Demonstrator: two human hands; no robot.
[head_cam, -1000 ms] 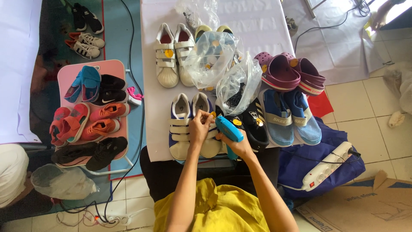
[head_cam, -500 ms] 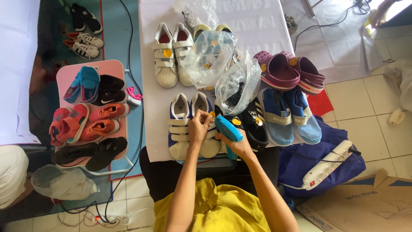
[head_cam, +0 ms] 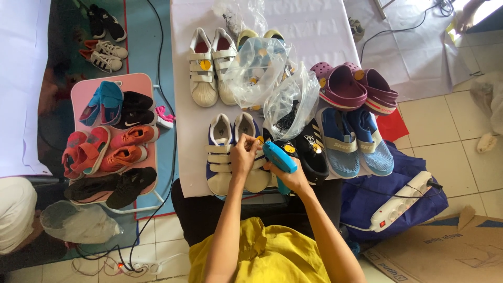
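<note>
- Your left hand (head_cam: pixel 243 156) has its fingertips pinched on something tiny at the collar of the right shoe of the white strap sneakers (head_cam: pixel 233 153). It looks like a small yellow tag, but it's too small in the head view to say for sure.
- Your right hand (head_cam: pixel 292 178) is clenched around the handle of the blue tagging gun (head_cam: pixel 279 157), with the nose pointing at that same spot, just beside your left fingertips.
- That pair sits at the near edge of the white table (head_cam: pixel 314 31), toes toward you, close to the near-left corner.
- Handling-wise, I'd guess these are light: rubbery stiff sole, soft padded upper, three flexible straps. Take them by the heel or the sole edge if you want them steady, since the straps and tongue will just flop.
- The gun looks like hard plastic, easy in a full fist, and the tip is probably the part to keep off your fingers.
- Just right of the pair are the black striped shoes (head_cam: pixel 309 152), then the blue mesh shoes (head_cam: pixel 352 147) at the near-right edge.
- Further back there's a crinkly clear plastic bag (head_cam: pixel 262 68) over more shoes, a second white pair (head_cam: pixel 212 65), and purple clogs (head_cam: pixel 353 89) toward the right edge.
- Off the table to the left, a pink stool (head_cam: pixel 84 86) is loaded with small sneakers.
</note>
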